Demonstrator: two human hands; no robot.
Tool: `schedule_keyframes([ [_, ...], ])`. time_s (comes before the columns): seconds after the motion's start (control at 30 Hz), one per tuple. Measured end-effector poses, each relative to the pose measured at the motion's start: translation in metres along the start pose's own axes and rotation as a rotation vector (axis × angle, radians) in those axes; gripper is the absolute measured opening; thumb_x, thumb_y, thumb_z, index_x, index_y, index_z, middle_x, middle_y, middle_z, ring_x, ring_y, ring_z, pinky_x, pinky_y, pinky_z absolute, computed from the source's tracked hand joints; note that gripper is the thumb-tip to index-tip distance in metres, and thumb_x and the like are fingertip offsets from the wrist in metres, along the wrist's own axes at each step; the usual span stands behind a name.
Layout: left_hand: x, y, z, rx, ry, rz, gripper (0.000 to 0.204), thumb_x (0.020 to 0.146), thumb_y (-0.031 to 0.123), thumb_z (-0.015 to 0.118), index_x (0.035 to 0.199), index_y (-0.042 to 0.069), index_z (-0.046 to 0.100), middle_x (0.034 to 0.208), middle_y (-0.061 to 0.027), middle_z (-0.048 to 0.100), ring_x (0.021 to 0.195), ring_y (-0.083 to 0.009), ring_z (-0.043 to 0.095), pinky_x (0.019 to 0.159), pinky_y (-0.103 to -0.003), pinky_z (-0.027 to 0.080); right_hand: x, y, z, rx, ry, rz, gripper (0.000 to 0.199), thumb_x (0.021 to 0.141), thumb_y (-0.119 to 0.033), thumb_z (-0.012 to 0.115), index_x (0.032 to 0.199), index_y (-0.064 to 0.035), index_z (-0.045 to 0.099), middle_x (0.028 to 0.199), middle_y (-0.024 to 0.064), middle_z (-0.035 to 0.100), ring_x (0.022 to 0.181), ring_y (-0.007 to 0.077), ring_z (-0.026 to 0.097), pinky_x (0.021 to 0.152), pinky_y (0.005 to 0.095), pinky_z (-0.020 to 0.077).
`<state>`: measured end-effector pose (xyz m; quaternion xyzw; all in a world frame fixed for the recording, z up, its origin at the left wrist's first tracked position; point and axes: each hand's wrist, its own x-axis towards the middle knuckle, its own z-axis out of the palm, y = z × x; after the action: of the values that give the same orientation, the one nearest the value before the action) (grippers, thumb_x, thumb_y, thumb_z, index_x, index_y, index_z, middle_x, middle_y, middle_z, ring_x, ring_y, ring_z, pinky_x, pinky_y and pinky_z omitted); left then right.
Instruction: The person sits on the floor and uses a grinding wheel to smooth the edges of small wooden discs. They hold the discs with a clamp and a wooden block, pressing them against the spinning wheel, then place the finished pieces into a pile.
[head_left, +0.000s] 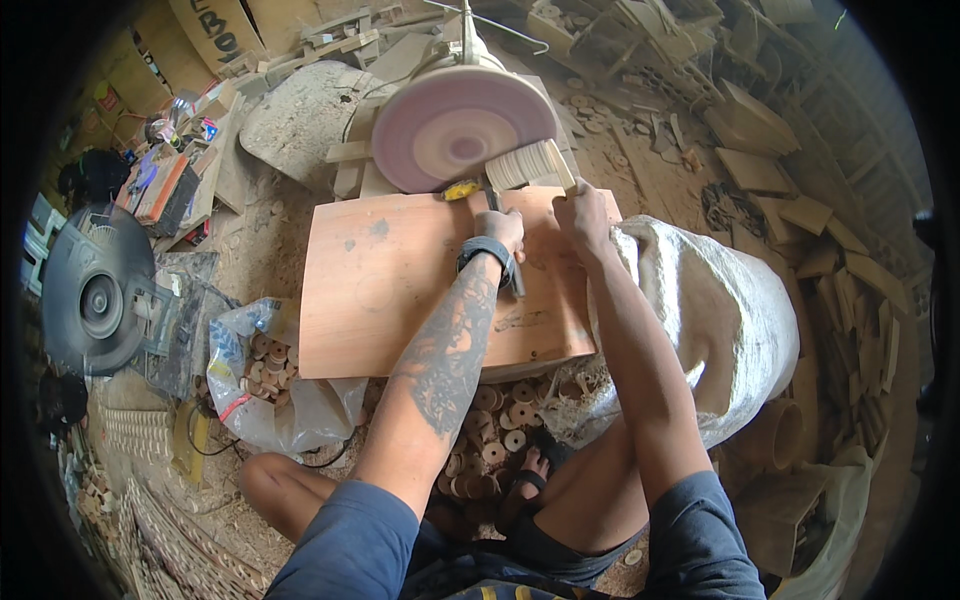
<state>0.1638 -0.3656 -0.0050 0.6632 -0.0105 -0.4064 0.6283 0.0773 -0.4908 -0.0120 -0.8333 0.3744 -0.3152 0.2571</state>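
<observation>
Currently, the right hand (585,215) is closing in a fist around a pale wooden strip (561,168) just beyond the table's (385,290) far edge, toward its right corner. Beside that strip, a ribbed row of pale round wooden pieces (522,166) is lying sideways, sitting close to the lower right of a large sanding disc (465,130); whether it is actually touching the disc, I cannot tell. The left hand (500,232) is curling over a dark bar (517,285) near the middle of the far edge, with its fingers partly hidden, so I cannot tell whether it is gripping fully. A yellow piece (462,190) is lying at that same edge, just left of the bar. Off the near left corner, a clear plastic bag (318,412) is holding small wooden discs (268,372), while more loose discs (493,453) are piling below the near edge. A white sack (740,310) is bulging beside the right edge.
</observation>
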Motion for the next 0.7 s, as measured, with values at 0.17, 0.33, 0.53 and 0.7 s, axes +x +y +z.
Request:
schedule_keyframes([
  [0.17,0.0008,-0.0009,0.0002,-0.001,-0.013,0.003,0.022,0.096,0.022,0.056,0.089,0.003,0.047,0.059,-0.0032,0.04,0.039,-0.015,0.039,0.036,-0.035,0.035,-0.0005,0.0002,0.0001,0.003,0.009,0.003,0.02,0.074,-0.014,0.061,0.088,0.0008,0.063,0.078,0.0261,0.065,0.079,0.041,0.065,0.071,0.0455,0.0491],
  [0.33,-0.0009,0.0002,-0.0004,-0.005,-0.009,0.004,0.023,0.096,0.022,0.056,0.091,0.001,0.048,0.061,-0.004,0.041,0.04,-0.0152,0.04,0.035,-0.035,0.035,-0.0019,-0.0015,-0.0009,-0.007,0.012,-0.007,0.019,0.075,-0.013,0.061,0.087,0.0009,0.063,0.078,0.0265,0.065,0.079,0.041,0.065,0.071,0.0457,0.0492],
  [0.53,-0.0066,0.0034,-0.0003,0.03,0.016,0.021,0.024,0.096,0.021,0.057,0.091,0.0,0.048,0.061,-0.0039,0.042,0.04,-0.0149,0.04,0.036,-0.035,0.036,-0.0021,-0.0036,-0.0033,0.006,0.002,0.002,0.018,0.075,-0.013,0.061,0.086,0.0009,0.063,0.077,0.0263,0.065,0.078,0.041,0.065,0.071,0.0457,0.0495],
  [0.7,-0.0026,0.0009,-0.0004,-0.004,0.009,-0.003,0.023,0.096,0.021,0.057,0.091,0.0,0.05,0.061,-0.0037,0.042,0.04,-0.0148,0.04,0.036,-0.034,0.036,-0.0005,0.0022,0.0018,0.0,0.024,-0.029,0.018,0.075,-0.013,0.061,0.086,0.0008,0.063,0.076,0.0262,0.064,0.077,0.0413,0.065,0.07,0.0458,0.0494],
])
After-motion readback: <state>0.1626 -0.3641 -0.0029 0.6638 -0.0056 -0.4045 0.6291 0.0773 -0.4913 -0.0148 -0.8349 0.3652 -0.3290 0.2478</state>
